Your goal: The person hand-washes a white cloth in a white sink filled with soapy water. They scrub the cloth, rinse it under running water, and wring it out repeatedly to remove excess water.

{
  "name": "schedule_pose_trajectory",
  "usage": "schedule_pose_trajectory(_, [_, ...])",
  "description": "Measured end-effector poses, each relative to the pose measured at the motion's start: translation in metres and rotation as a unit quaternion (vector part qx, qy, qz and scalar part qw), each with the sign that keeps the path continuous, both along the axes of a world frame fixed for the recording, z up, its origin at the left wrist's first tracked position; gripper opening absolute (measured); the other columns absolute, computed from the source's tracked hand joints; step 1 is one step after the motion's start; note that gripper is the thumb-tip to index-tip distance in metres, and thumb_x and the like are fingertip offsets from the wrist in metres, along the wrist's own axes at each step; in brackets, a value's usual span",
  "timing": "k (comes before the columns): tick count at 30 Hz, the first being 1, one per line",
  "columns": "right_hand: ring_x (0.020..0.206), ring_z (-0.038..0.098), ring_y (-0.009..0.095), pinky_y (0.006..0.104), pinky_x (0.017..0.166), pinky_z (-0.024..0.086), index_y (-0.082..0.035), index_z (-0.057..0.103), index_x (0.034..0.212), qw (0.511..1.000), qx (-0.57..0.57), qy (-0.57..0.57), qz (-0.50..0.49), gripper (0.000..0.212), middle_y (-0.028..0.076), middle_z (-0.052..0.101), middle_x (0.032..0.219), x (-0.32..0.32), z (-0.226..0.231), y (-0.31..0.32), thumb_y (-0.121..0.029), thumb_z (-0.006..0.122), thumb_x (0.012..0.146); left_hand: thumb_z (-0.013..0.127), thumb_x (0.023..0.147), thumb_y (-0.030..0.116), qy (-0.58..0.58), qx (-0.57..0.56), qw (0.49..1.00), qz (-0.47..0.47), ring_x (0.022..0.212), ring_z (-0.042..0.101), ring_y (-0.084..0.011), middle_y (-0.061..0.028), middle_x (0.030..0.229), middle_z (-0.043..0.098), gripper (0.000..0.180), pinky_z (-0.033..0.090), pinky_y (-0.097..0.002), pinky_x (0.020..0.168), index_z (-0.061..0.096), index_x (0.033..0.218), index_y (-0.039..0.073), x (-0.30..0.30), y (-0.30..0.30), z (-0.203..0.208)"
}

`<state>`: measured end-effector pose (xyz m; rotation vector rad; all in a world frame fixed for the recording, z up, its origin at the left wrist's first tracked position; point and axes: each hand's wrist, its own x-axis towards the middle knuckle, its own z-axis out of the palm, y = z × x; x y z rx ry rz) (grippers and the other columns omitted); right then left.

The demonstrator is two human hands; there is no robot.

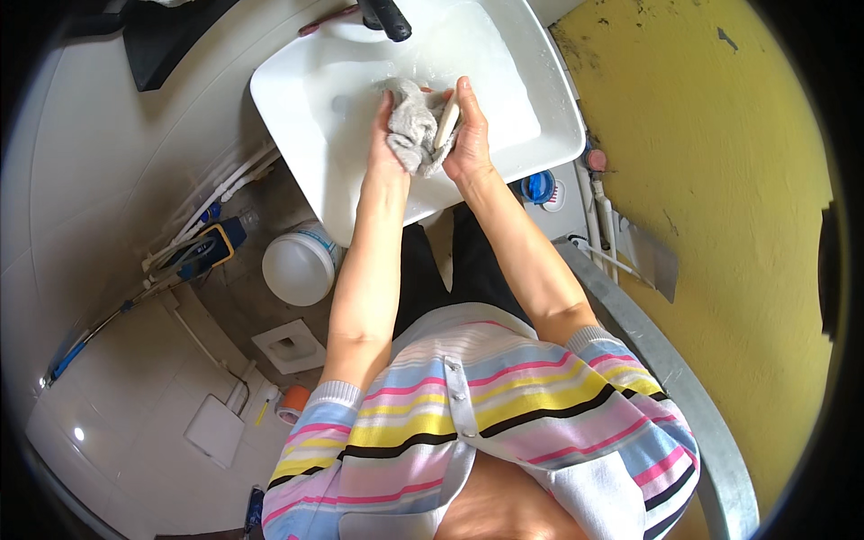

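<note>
Over the white sink (297, 135), my two hands are together around a wet-looking grey cloth (412, 124), crumpled into a bunch. My left hand (382, 144) grips the cloth's left side, with its fingers partly hidden behind it. From the other side my right hand (472, 148) closes on a cream-white bar of soap (447, 121), its thumb along the edge, and the bar presses against the cloth. A black faucet (385, 18) juts out just above my hands. Whitish water or suds show in the basin, and I cannot make out running water.
On the floor left of the sink stands a white bucket (300, 268). White pipes (216, 193) run along the left wall. A blue container (538, 186) sits beneath the sink's right edge. The yellow wall (720, 162) and a grey metal edge (661, 369) bound my right side.
</note>
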<state>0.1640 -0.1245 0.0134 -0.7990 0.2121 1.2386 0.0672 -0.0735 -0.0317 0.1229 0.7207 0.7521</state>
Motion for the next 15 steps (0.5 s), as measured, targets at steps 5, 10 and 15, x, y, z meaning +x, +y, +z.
schedule_pose_trajectory(5, [0.092,0.058,0.023,0.0365,0.084,0.05,-0.004,0.054,0.099,1.0,-0.01,0.011,0.012,0.023,0.014,0.063,0.098,-0.004,0.005,-0.008,-0.018,0.062,0.084,0.047,0.094,0.05,0.072,-0.036,0.996,0.048,0.094,0.064,-0.0276,-0.0149,0.107,0.064,0.055,0.053,-0.0414,0.085,0.059,0.112,0.0,0.007,0.005,-0.012])
schedule_pose_trajectory(10, [0.096,0.056,0.023,0.0338,0.087,0.047,-0.004,0.057,0.104,0.955,0.073,-0.24,0.159,0.026,0.012,0.062,0.099,0.004,0.023,-0.029,-0.02,0.055,0.082,0.046,0.088,0.06,-0.019,-0.141,0.99,-0.019,0.091,0.063,-0.0306,-0.0167,0.103,0.063,0.067,0.052,-0.0424,0.083,0.054,0.118,0.0,-0.007,0.006,0.014])
schedule_pose_trajectory(15, [0.091,0.059,0.024,0.0352,0.084,0.049,-0.003,0.056,0.109,0.997,-0.042,-0.056,-0.032,0.031,0.014,0.062,0.097,0.011,0.021,-0.033,-0.024,0.055,0.086,0.041,0.097,0.042,0.006,-0.035,0.988,0.151,0.096,0.063,-0.0274,-0.0134,0.105,0.064,0.046,0.052,-0.0447,0.089,0.057,0.114,0.002,-0.015,0.008,-0.012])
